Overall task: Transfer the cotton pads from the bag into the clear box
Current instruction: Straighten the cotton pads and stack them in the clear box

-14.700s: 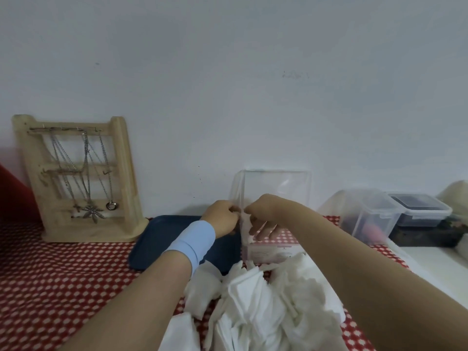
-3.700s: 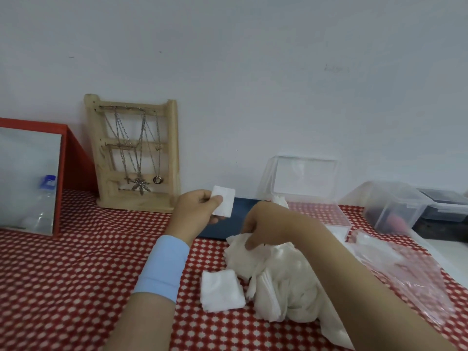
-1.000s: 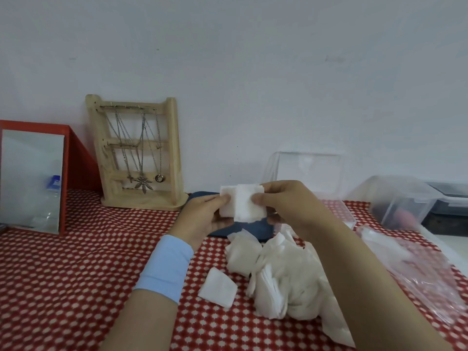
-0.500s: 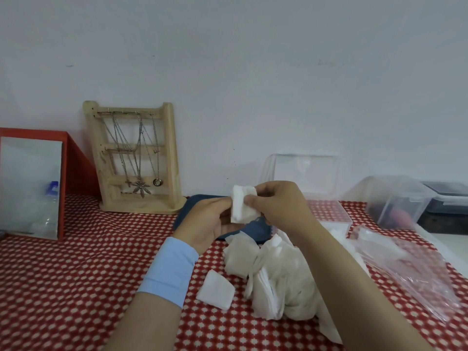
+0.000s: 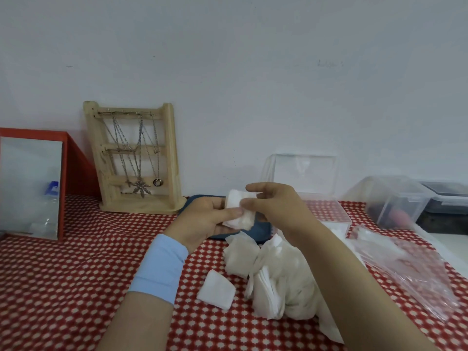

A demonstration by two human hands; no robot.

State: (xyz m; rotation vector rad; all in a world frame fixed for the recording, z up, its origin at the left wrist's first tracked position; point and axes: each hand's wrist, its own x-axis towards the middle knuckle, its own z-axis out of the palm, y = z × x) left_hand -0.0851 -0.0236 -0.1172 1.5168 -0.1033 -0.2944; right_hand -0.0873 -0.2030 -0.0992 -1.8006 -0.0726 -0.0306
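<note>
Both hands hold a small stack of white cotton pads (image 5: 238,210) above the table's middle. My left hand (image 5: 205,221) cradles it from below with the thumb on top; my right hand (image 5: 276,206) pinches its right edge. Under them a loose heap of cotton pads (image 5: 276,277) lies on the red checked cloth, with one single pad (image 5: 216,290) off to its left. The clear box (image 5: 329,211) stands behind my right hand, its lid (image 5: 304,173) raised against the wall and some pads inside. The empty clear bag (image 5: 405,262) lies flat at the right.
A dark blue tray (image 5: 255,230) lies under my hands. A wooden jewellery stand (image 5: 134,158) with necklaces leans on the wall at the left, beside a red-framed mirror (image 5: 30,183). Two more plastic containers (image 5: 395,198) sit at the far right.
The pad stack has turned and sunk slightly between my hands over the last second. Before that my right hand came up off the heap to join the left.
</note>
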